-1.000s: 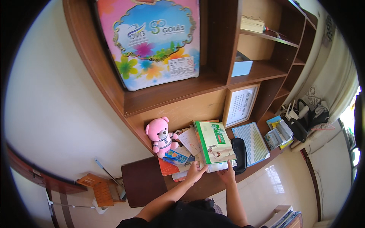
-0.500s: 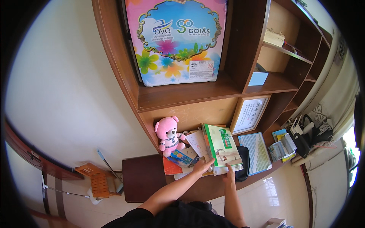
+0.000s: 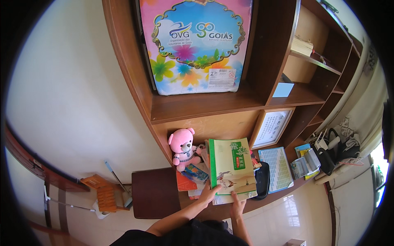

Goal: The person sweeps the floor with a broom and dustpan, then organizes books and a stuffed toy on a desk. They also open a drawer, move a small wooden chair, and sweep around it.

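Observation:
A stack of books with a green and cream cover (image 3: 230, 166) on top is held at its near edge by both of my hands. My left hand (image 3: 209, 193) grips the lower left corner, and my right hand (image 3: 237, 205) pinches the bottom edge with the thumb on top. Loose pages show below the top cover. To the left sits a pink teddy bear (image 3: 182, 141) in a checked outfit, with colourful booklets (image 3: 195, 174) at its feet. Right of the books lies a black case (image 3: 262, 180), partly hidden by them.
A blue-edged chart (image 3: 276, 168) lies right of the case, under a framed sheet (image 3: 271, 127). Farther right are small boxes (image 3: 305, 162) and a black bag (image 3: 325, 158). A large flowered box (image 3: 197, 49) fills the shelf above. A dark stool (image 3: 156, 192) stands at the left.
Both hands have drawn the stack of books slightly left and toward me, and it now lies straighter. More of the black case's far side and small items behind it show. The view has shifted slightly.

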The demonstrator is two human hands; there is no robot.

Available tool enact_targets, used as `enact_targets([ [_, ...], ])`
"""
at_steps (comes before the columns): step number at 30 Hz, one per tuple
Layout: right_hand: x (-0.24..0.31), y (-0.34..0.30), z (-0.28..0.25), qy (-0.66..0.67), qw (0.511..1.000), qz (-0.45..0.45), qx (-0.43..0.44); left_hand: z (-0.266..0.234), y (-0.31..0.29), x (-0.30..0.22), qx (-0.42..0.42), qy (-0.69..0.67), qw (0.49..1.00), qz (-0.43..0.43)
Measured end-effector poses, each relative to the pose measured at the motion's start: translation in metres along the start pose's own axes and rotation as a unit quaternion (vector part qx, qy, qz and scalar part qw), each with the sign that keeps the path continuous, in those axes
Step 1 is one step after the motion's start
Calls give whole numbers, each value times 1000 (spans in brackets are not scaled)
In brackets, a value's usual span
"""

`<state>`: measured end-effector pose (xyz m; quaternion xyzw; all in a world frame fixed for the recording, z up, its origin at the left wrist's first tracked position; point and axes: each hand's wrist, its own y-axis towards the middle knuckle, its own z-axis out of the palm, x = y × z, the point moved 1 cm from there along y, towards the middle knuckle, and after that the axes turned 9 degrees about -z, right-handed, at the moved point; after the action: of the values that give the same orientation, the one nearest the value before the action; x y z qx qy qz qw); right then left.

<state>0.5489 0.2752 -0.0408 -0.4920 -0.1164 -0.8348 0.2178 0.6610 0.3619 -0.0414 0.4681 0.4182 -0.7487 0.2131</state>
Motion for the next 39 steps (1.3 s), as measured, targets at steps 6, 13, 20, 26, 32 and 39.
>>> enact_targets([
  [6, -36, -13, 6, -16, 988, 152, 3, -44, 3, 17, -22, -39, 998, -48],
  [13, -29, 13, -32, 16, 993, 113, -37, -49, 10, 15, -31, -17, 997, -63],
  [20, -6, 48, -36, 57, 946, 289, 131, -51, -19, -47, 89, -80, 988, -93],
  [26, -17, 43, -14, 2, 913, 359, 192, -75, -28, -60, 23, 246, 968, -34],
  [32, -32, 37, -8, -23, 931, 295, 216, -65, -27, -113, -230, 493, 780, 310],
  [39, -34, 34, -2, -3, 929, 317, 193, -72, 30, -187, -379, 510, 714, 295],
])
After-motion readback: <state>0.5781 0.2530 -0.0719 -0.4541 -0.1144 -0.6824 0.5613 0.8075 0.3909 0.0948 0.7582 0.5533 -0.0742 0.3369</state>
